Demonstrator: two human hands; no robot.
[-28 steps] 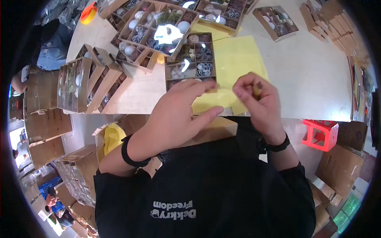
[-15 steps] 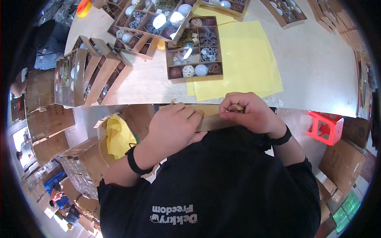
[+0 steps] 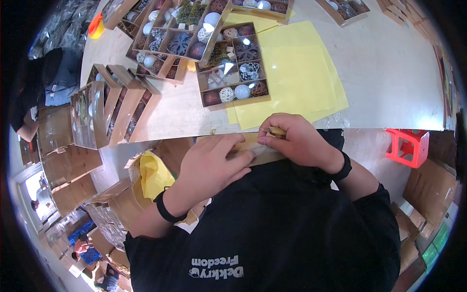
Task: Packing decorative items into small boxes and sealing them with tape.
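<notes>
Close to my body, at the table's front edge, a brown cardboard piece [image 3: 266, 155] lies partly hidden beneath my hands and against my black shirt. My left hand [image 3: 209, 160] rests over its left part, fingers stretched and apart, the thumb side toward the middle. Over the right part is my right hand [image 3: 301, 143], its fingers curled closed around a small yellowish-brown piece [image 3: 277, 131] whose kind I cannot make out. Beyond the hands stands a compartment box [image 3: 233, 65] of decorative balls, pine cones and moss, on yellow sheets [image 3: 301, 73].
More filled boxes [image 3: 177, 34] pile up at the back left, with several tilted boxes [image 3: 119, 104] at left. A tape roll [image 3: 96, 27] sits at the far left. Below the table are an open carton with yellow paper [image 3: 153, 175] and a red stool [image 3: 408, 146]. Another person [image 3: 29, 107] is at left.
My right hand has shifted slightly left, still closed on the small piece. The left hand's fingers have spread apart over the cardboard. The whole view has turned a little.
</notes>
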